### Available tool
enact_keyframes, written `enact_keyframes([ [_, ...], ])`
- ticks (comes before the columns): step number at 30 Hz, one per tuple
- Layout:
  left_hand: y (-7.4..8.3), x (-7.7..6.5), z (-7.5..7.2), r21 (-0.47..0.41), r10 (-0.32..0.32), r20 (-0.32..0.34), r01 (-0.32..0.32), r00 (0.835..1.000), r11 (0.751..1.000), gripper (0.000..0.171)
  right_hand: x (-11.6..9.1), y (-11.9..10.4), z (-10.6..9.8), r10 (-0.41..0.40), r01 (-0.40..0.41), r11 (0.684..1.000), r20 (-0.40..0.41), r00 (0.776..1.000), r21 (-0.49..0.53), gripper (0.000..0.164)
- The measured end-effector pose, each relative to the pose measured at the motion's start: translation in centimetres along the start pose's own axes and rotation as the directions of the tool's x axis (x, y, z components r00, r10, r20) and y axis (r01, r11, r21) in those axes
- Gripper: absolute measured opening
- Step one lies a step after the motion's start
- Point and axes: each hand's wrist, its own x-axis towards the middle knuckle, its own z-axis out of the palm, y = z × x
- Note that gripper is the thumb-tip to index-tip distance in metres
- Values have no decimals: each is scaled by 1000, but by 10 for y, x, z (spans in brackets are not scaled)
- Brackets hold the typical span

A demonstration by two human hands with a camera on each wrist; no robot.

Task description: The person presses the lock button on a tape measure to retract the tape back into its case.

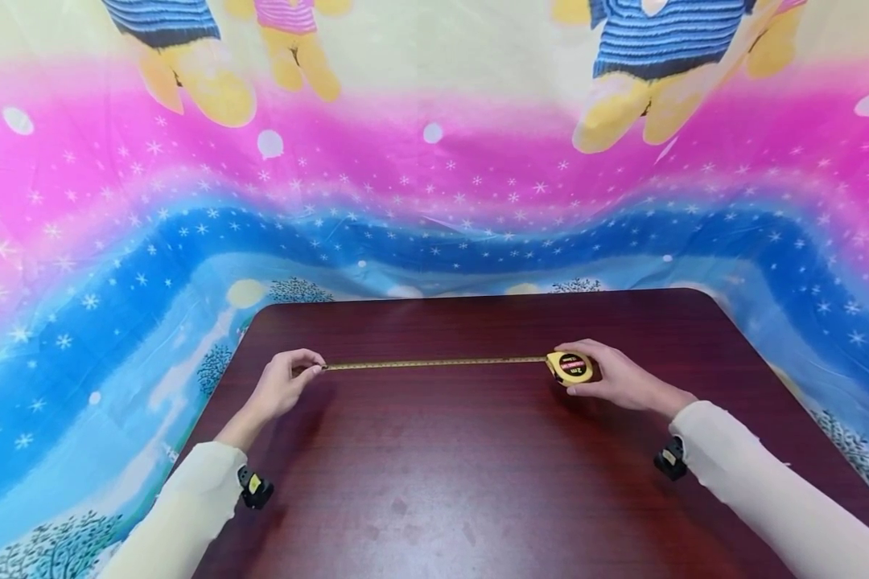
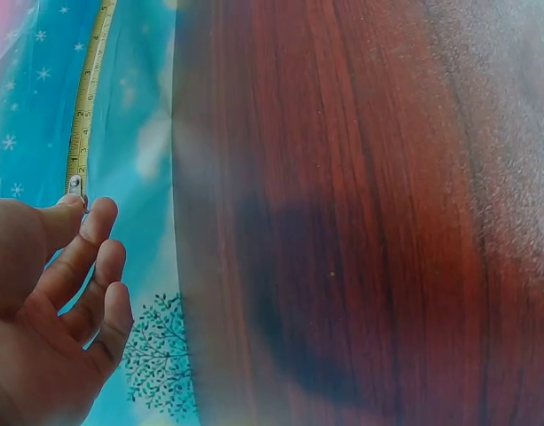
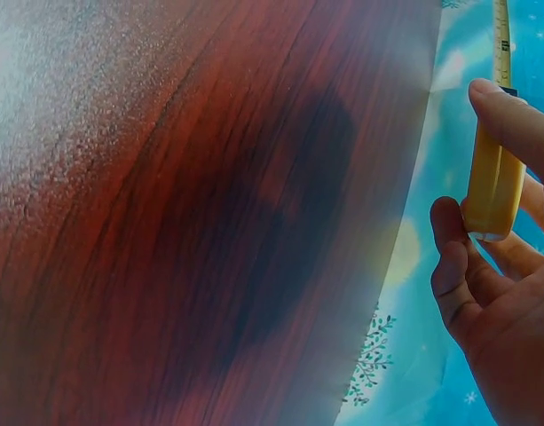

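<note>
A yellow tape measure (image 1: 572, 368) with a black label is gripped by my right hand (image 1: 611, 375), thumb on one side and fingers on the other. Its yellow blade (image 1: 434, 363) stretches nearly level across to the left. At the blade's far end, my left hand (image 1: 282, 389) pinches the metal tip between thumb and index finger. In the left wrist view the metal hook (image 2: 74, 185) shows right at the thumb, with the other fingers loosely bent. The right wrist view shows the case (image 3: 495, 182) edge-on, the blade coming out at its top.
Below the hands lies a dark red-brown wooden table (image 1: 434, 466) with rounded far corners. A printed cloth (image 1: 434, 185) in pink and blue with snowflakes hangs behind and around it. Black wrist cameras sit at both sleeves, and hand shadows fall on the tabletop.
</note>
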Motion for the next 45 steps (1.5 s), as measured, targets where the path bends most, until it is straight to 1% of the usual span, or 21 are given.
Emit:
enact_keyframes([
  [4, -1, -1, 3, -5, -7, 1, 7, 1000, 1000, 12, -1, -1, 1, 6, -6, 1000, 12, 1000, 7, 66],
  [17, 3, -1, 5, -22, 6, 0, -6, 1000, 1000, 12, -2, -7, 0, 32, -33, 999, 28, 999, 12, 67],
  [25, 6, 1, 7, -17, 20, -4, -20, 1000, 1000, 11, 1, -8, 2, 20, -20, 1000, 26, 999, 15, 65],
  [38, 8, 4, 5, 3, 27, -1, -27, 1000, 1000, 11, 7, -13, 3, 11, -11, 1000, 26, 1000, 20, 68],
  [45, 10, 4, 8, 0, 26, 9, -26, 1000, 1000, 11, 8, -14, 6, 7, -7, 1000, 24, 1000, 12, 68],
])
